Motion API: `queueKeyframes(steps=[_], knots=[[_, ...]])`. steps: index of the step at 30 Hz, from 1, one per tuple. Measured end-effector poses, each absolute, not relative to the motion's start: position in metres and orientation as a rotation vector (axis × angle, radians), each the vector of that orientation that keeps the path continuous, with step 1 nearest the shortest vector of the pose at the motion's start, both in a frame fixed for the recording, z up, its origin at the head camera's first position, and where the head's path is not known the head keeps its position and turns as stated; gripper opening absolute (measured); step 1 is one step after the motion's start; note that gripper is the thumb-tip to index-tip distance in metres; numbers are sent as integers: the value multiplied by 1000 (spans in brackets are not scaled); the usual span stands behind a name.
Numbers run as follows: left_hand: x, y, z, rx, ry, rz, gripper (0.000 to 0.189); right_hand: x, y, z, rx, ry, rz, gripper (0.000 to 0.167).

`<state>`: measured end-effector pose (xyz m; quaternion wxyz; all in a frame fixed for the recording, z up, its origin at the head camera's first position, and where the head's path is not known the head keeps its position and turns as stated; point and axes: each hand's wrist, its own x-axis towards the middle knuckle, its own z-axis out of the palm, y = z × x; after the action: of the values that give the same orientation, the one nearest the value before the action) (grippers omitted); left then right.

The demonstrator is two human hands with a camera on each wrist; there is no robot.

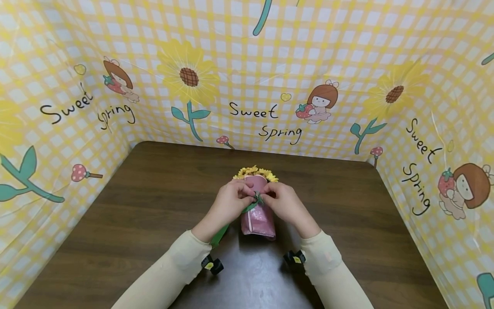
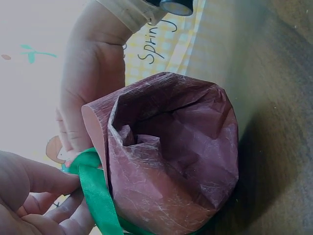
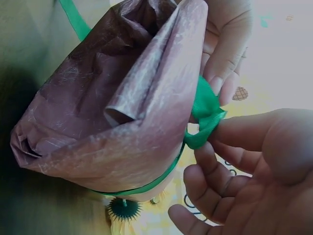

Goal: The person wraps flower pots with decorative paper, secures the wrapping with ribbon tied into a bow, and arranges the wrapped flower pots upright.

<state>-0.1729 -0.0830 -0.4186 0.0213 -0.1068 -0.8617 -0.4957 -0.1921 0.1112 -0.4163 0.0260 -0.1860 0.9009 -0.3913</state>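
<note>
A bouquet wrapped in pink paper lies on the table, its yellow flowers pointing away from me. Round the wrapping runs a green ribbon, looped at the top of the bundle. My left hand pinches the ribbon between thumb and fingers from the left side. From the right, my right hand pinches another part of the ribbon close by. The folded, open base of the paper faces the wrist cameras. One ribbon tail hangs out beneath my left forearm.
The dark wooden table spreads around the bouquet. A yellow checked cloth with printed flowers and figures walls it at the back and both sides. A small black camera sits on the left wrist, another camera on the right.
</note>
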Motion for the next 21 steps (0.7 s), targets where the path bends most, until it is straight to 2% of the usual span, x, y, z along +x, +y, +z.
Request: queueKeyframes(steps=[10, 14, 21], knots=[[-170, -82, -418, -333, -2667, -1528, 7, -193, 113, -417, -600, 2652, -1329, 8], [-170, -82, -419, -330, -2658, -1546, 3, -192, 112, -416, -634, 2672, -1319, 3], [-171, -81, -419, -332, -2660, -1573, 4, -191, 109, -416, -626, 2780, -1229, 9]])
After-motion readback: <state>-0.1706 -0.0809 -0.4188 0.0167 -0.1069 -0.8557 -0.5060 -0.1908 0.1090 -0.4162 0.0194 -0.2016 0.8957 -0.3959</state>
